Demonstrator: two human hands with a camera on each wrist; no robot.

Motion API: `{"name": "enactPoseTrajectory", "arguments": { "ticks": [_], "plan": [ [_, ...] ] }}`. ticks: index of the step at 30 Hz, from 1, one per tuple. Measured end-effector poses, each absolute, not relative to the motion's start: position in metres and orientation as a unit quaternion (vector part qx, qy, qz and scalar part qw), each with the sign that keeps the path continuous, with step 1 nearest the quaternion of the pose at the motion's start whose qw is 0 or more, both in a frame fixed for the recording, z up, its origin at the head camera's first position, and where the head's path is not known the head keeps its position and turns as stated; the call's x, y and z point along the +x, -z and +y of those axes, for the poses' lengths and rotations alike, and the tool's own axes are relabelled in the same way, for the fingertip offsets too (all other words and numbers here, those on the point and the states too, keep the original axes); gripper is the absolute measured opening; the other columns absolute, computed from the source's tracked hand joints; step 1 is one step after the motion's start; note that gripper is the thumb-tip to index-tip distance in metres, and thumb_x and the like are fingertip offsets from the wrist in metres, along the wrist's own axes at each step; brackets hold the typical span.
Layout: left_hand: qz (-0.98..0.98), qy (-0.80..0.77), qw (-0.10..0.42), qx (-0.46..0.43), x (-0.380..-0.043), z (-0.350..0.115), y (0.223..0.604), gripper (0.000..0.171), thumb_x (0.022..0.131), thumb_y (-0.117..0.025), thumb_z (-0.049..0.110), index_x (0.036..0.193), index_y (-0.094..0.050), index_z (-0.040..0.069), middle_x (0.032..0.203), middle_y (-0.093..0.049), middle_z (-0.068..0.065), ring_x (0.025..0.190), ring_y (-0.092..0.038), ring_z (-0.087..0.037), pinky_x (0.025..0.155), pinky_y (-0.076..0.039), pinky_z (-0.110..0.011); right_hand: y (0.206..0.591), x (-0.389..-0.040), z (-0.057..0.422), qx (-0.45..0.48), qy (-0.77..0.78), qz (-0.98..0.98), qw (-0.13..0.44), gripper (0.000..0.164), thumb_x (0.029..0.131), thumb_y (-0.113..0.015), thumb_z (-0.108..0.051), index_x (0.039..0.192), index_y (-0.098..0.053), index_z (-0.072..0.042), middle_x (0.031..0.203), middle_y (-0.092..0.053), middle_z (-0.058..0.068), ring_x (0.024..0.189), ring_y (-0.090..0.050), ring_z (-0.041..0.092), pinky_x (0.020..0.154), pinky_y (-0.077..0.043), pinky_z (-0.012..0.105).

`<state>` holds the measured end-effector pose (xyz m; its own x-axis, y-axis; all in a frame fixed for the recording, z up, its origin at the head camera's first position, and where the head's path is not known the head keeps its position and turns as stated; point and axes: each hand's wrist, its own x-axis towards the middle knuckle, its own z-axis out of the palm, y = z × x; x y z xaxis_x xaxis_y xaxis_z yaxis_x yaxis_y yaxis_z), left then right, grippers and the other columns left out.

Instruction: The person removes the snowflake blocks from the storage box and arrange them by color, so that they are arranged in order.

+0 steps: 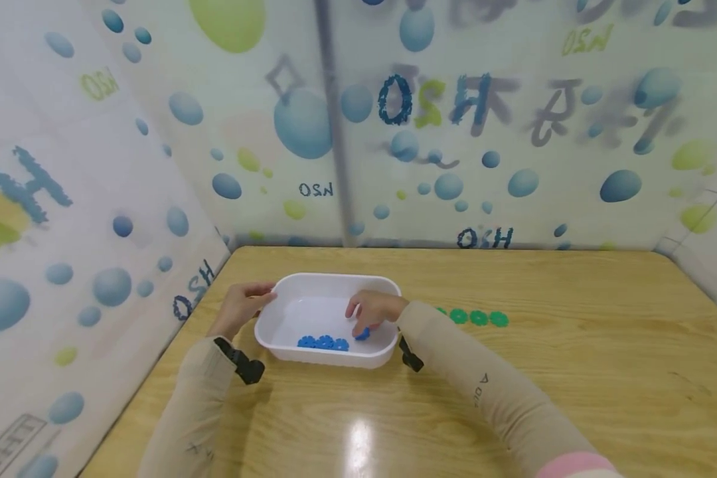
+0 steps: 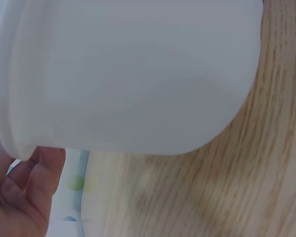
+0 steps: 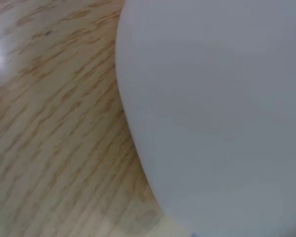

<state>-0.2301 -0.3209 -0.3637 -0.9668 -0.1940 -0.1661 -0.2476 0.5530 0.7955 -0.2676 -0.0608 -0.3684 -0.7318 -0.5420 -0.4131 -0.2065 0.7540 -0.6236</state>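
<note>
Beige sleeves flank a white tub on the desk.
Left hand grips its rim; blue flower discs lie inside; right hand, within, pinches a separate blue disc; green discs lie farther right.
</note>
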Motion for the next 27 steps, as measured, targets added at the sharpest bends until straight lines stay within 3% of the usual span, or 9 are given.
{"name": "enactPoseTrajectory", "arguments": {
  "ticks": [8,27],
  "plan": [
    [0.881,-0.454,0.022,-0.13,-0.2333,-0.3207,0.3653,0.039,0.086,-0.058,0.025,0.122,-0.053,0.009,0.118,-0.053,-0.012,0.094,-0.051,-0.023,0.075,-0.046,-0.034,0.371,-0.2679,-0.0599,-0.233,0.273,0.883,0.304,0.03,0.069,-0.074,-0.006,0.097,-0.062,-0.01,0.086,-0.052,0.004,0.067,-0.053,0.013,0.062,-0.046,0.023],
    [0.881,-0.454,0.022,-0.132,-0.2311,-0.319,0.3643,0.04,0.086,-0.058,0.024,0.123,-0.053,0.009,0.117,-0.053,-0.013,0.093,-0.053,-0.023,0.074,-0.047,-0.033,0.3737,-0.2682,-0.0645,-0.252,0.247,0.887,0.298,0.019,0.071,-0.073,-0.005,0.085,-0.064,-0.013,0.082,-0.056,0.001,0.075,-0.052,0.015,0.072,-0.043,0.027]
  ]
}}
